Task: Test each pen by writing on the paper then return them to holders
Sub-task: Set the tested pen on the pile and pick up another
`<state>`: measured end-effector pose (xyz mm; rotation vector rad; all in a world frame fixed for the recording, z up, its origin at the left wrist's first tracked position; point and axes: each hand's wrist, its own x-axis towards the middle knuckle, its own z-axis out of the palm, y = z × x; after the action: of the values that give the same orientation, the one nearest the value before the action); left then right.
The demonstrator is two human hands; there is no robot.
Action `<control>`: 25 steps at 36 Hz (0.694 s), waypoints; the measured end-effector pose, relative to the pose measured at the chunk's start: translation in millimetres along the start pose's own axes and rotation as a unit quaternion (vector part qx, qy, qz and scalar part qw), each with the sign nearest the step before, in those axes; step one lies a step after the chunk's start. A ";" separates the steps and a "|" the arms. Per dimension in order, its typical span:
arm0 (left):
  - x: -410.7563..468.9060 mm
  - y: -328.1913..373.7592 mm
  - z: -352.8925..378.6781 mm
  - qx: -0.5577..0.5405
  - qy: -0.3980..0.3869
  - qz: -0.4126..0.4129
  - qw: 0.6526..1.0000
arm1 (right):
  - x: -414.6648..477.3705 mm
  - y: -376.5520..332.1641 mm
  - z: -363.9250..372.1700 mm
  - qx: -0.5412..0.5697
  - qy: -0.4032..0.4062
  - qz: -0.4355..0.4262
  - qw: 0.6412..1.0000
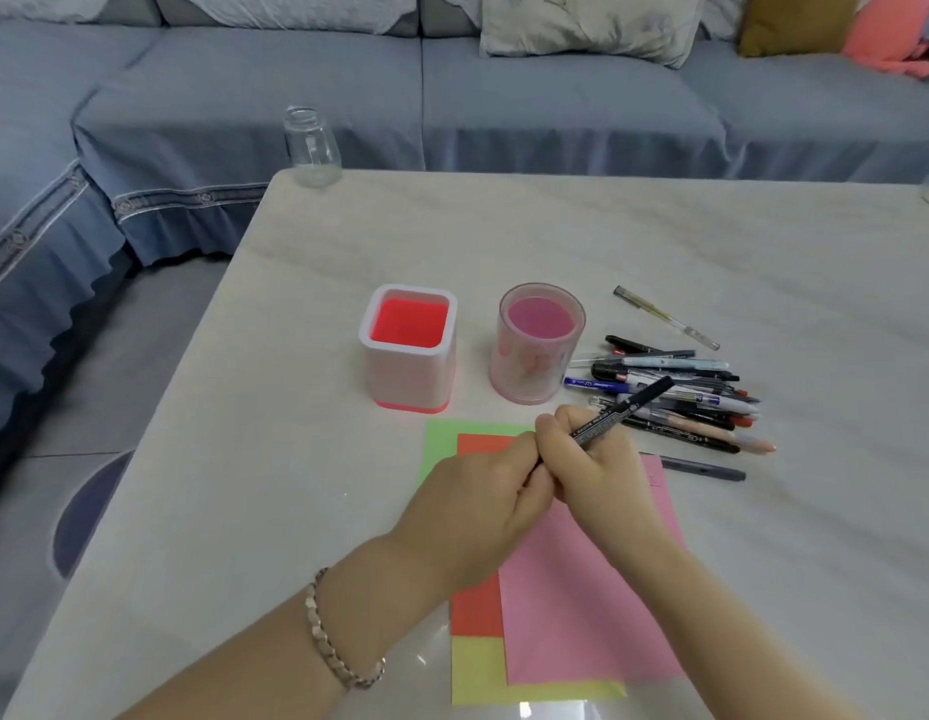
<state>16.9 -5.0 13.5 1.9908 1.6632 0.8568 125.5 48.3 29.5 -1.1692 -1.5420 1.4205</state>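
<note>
I see my right hand point(597, 470) curled round the barrel of a slim black pen point(624, 412), which slants up and to the right above the paper. My left hand point(483, 506) meets it, fingers pinched on the pen's lower end; the tip itself is hidden between the two hands. Under them lies a smooth pink sheet point(582, 615) stacked on an orange-red sheet point(477, 610), with green point(440, 440) and yellow point(483, 672) paper showing at the edges. Beyond stand two holders: a square white plastic one point(410, 376) with rounded corners and a red inside, and beside it a clear round cylinder point(536, 366) with a pink base. To the right a loose pile of pens point(680, 397) lies flat on the pale, marble-veined counter point(296, 459), glossy near me. A beaded metal bracelet point(343, 641) circles my left wrist.
</note>
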 end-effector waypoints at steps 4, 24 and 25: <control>0.8 -2.8 -11.1 -0.089 -0.069 -0.031 0.993 | 1.7 -2.0 -4.2 0.000 -0.033 -0.016 0.999; -31.7 -96.6 22.7 0.300 0.117 -0.115 0.940 | -14.9 45.0 -44.4 0.001 0.125 0.024 0.992; -31.4 -88.7 27.2 0.286 0.095 -0.085 0.950 | -15.1 46.0 -44.4 0.004 0.128 0.028 0.991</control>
<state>-32.1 -15.3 -70.7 2.1158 2.3675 0.5538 178.6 47.8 -9.3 -1.3428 -1.3326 1.2563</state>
